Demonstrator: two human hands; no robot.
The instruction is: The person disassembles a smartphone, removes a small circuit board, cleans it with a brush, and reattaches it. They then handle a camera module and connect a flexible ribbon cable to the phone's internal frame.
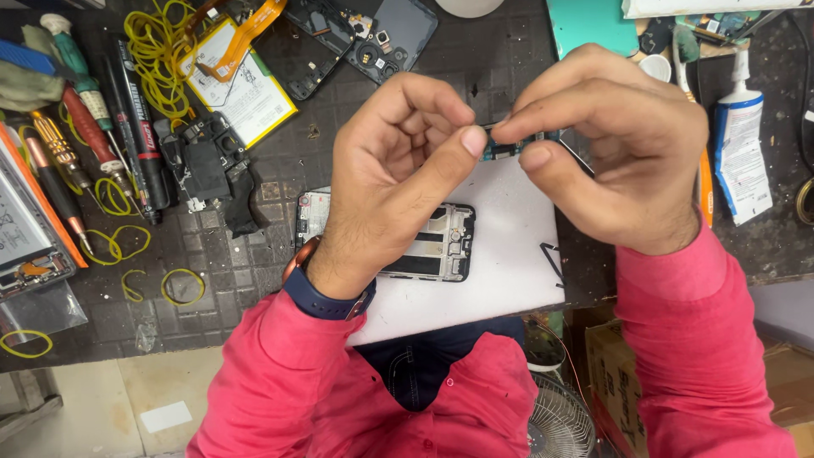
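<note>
Both hands are raised above a white work mat (509,254) and pinch one small dark circuit board (507,146) between their fingertips. My left hand (394,174) grips its left end with thumb and forefinger; my right hand (615,140) holds the right end. Most of the board is hidden by the fingers. Below my left hand an opened phone frame (445,246) lies flat on the mat, partly covered by my wrist, which wears a blue-strapped watch (326,297).
Screwdrivers (80,110) and yellow rubber bands (157,51) lie at the left on the dark bench. A phone battery (246,85), black phone parts (208,165), another opened phone (365,38) and a glue tube (738,144) surround the mat. A fan (560,420) sits below the bench edge.
</note>
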